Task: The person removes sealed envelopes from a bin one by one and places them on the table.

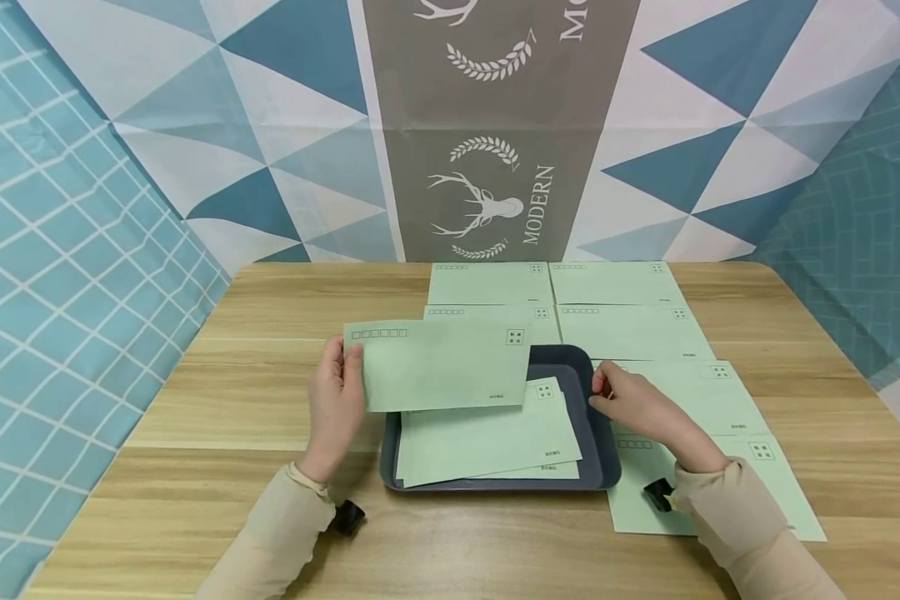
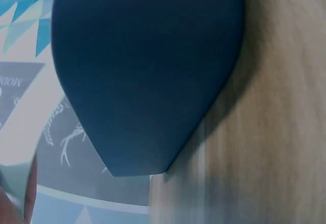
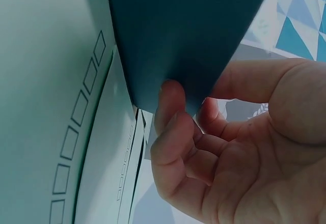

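My left hand (image 1: pixel 335 400) pinches the left edge of a pale green envelope (image 1: pixel 442 362) and holds it flat above a dark blue tray (image 1: pixel 594 433). A few more green envelopes (image 1: pixel 487 437) lie stacked in the tray. My right hand (image 1: pixel 630 404) grips the tray's right rim with curled fingers. In the right wrist view the fingers (image 3: pixel 170 112) and thumb close on the tray's edge (image 3: pixel 188 25), beside an envelope (image 3: pixel 46 81). The left wrist view shows the tray's underside (image 2: pixel 147 71) and the wooden table (image 2: pixel 265 132).
Several green envelopes lie in rows on the wooden table: two at the back (image 1: pixel 487 283) (image 1: pixel 615 283), others behind the tray (image 1: pixel 633 332) and to its right (image 1: pixel 720 392) (image 1: pixel 780 483). A patterned cloth backdrop (image 1: pixel 487 167) hangs behind.
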`<state>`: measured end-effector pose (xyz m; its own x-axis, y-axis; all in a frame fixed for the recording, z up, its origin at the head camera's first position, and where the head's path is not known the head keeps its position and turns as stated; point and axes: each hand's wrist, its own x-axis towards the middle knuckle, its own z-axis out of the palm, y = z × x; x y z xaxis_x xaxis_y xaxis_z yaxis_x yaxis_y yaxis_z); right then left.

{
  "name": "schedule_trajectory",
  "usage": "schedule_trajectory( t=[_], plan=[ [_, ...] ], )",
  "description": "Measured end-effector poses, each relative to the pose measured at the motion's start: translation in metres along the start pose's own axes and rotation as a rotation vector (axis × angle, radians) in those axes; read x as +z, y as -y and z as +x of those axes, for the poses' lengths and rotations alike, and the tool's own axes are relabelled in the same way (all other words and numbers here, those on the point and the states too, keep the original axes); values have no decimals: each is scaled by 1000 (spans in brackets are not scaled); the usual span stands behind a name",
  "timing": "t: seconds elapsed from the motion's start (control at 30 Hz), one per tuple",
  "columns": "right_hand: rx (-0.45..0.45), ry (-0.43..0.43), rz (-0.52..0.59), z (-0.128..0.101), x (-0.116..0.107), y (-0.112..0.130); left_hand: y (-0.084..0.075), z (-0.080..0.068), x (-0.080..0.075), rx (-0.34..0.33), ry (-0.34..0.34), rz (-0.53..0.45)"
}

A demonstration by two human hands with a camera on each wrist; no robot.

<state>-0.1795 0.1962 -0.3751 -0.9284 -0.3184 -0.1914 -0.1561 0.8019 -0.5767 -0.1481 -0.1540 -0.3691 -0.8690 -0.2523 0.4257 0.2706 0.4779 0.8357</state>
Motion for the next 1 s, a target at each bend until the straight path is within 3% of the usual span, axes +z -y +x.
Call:
schedule_trajectory(
  t=[0.3,0.53,0.73,1.0],
  plan=[
    [-19,-16,22,0,1,1,27,14,-4,-162,-81,-72],
    [24,5,82,2,5,-4,32,30,-13,-264,-121,-142],
    [46,11,93,3,8,-5,37,53,-25,-320,-154,-99],
    [56,-3,129,1,7,-4,52,96,-40,-434,-139,-23]
  ],
)
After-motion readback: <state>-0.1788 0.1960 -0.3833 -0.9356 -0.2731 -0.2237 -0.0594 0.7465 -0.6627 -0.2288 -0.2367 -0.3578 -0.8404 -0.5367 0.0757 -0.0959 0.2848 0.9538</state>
